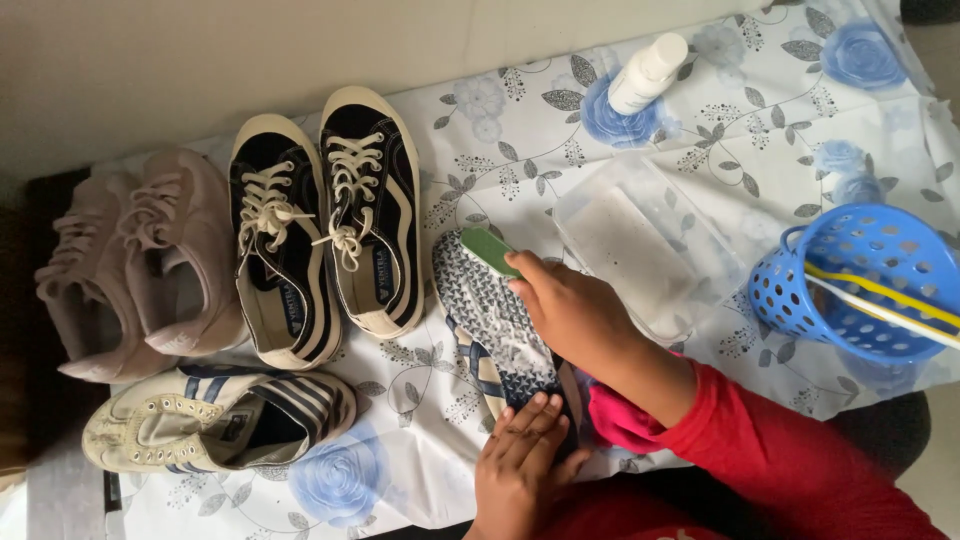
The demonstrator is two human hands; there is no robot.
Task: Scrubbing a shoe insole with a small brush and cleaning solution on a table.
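one shoe [490, 315], sole up, patterned blue and white, foamy, lying on the flowered cloth [500, 130] near its front edge. right hand [570, 310] curled around a green brush [488, 250], pressing it to the sole. left hand [520, 455] flat, fingers together, on the shoe's heel end. just beside: clear tub [645, 245]; further right, blue basket [865, 280]; behind, white bottle [648, 72]. left: black sneakers [325, 235], pink sneakers [135, 265], striped shoe [220, 415].

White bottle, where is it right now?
In the head view the white bottle lies on the floral cloth at top right, beyond the clear tub and left of the blue basket, away from both hands.
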